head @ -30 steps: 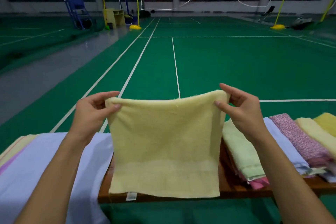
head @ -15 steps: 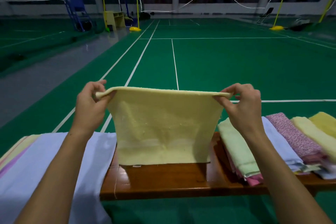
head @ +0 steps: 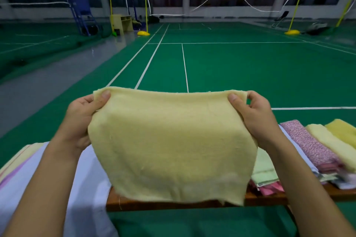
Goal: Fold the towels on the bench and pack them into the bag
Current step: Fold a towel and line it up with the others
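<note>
The yellow towel [head: 171,146] is held up above the middle of the desk [head: 173,205], stretched between both hands, so its long axis runs left to right, level with the desk's front edge. The left hand [head: 82,119] pinches the top left corner with the thumb on the near face, and the right hand [head: 252,115] pinches the top right corner the same way; neither hand is nearer, each has one end of the same top edge. The rest of the cloth hangs down from that edge and billows toward the person, its lower hem loose just above the desk's front edge. Judging from this, the coming fold turns on that hanging hem: it lies straight below the hands. Folded towels [head: 316,146] lie in a row toward the desk's right end, and a white cloth [head: 84,183] covers the left end. No bag can be made out.
</note>
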Available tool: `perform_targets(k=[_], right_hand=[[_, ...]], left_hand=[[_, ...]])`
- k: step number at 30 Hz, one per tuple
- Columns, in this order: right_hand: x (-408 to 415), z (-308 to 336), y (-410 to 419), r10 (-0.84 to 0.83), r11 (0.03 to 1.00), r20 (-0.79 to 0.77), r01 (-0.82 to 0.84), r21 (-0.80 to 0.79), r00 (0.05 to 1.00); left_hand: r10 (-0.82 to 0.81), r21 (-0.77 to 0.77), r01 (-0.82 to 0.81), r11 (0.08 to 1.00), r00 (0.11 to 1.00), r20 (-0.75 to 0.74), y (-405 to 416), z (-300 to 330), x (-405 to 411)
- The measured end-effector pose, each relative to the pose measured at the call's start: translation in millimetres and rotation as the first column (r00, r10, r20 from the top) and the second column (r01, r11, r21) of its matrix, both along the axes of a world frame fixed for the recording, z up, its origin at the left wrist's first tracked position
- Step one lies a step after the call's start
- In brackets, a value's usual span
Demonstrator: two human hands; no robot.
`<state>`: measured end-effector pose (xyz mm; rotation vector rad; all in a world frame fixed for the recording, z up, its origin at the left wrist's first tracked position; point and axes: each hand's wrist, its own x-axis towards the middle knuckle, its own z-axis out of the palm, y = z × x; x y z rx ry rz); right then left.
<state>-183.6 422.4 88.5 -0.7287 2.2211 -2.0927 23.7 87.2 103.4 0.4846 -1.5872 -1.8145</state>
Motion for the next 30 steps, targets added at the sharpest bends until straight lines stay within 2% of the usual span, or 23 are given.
perform_targets(k=[3,7,10,13,16,18,20,22,24,26,30], right_hand=[[-10.5,-13.2,-8.3,0.005,0.999,0.031,-0.006,0.048,0.999],[-36.9,-62.8,-28.5,-0.051,0.968,-0.009,0.052,0.247,0.999],[-54.4,-105.6,-50.4,-0.059,0.930,-0.025,0.064,0.361,0.998],[-66.6,-134.7,-69.1,-0.074,0.865,-0.085,0.106,0.491,0.994],[-69.8,-154.3,-82.7,-0.123,0.817,-0.137,0.179,0.548,0.983],[-67.2,-163.5,-93.1,-0.158,0.757,-0.223,0.263,0.599,0.962],[-66.1,-172.6,-100.8,-0.195,0.664,-0.296,0.348,0.662,0.935],[-67.8,-179.1,-106.8,-0.218,0.622,-0.279,0.353,0.699,0.935],[-69.8,-185.5,-112.8,-0.223,0.626,-0.208,0.303,0.719,0.953],[-69.7,-189.2,-117.0,-0.226,0.688,-0.112,0.241,0.684,0.968],[-71.0,-191.7,-116.6,-0.168,0.766,-0.007,0.135,0.629,0.986]], left_hand=[[0.066,-0.056,-0.059,0.997,0.991,0.119,-10.1,-13.9,-8.2],[0.153,-0.261,-0.086,0.961,0.957,0.247,-25.4,-55.5,-28.4],[0.246,-0.331,-0.146,0.932,0.927,0.282,-35.5,-92.0,-43.3],[0.282,-0.367,-0.139,0.920,0.884,0.373,-48.0,-129.3,-60.5],[0.351,-0.386,-0.176,0.906,0.821,0.450,-61.1,-158.4,-74.8],[0.400,-0.427,-0.185,0.885,0.770,0.497,-66.7,-170.4,-80.6],[0.426,-0.455,-0.186,0.871,0.748,0.509,-64.1,-175.6,-84.8],[0.425,-0.442,-0.198,0.875,0.752,0.503,-62.5,-179.2,-89.6],[0.390,-0.362,-0.222,0.905,0.772,0.501,-65.0,-185.2,-95.6],[0.361,-0.331,-0.209,0.920,0.780,0.512,-66.1,-190.6,-99.2],[0.301,-0.412,-0.065,0.909,0.786,0.540,-65.8,-197.7,-98.8]])
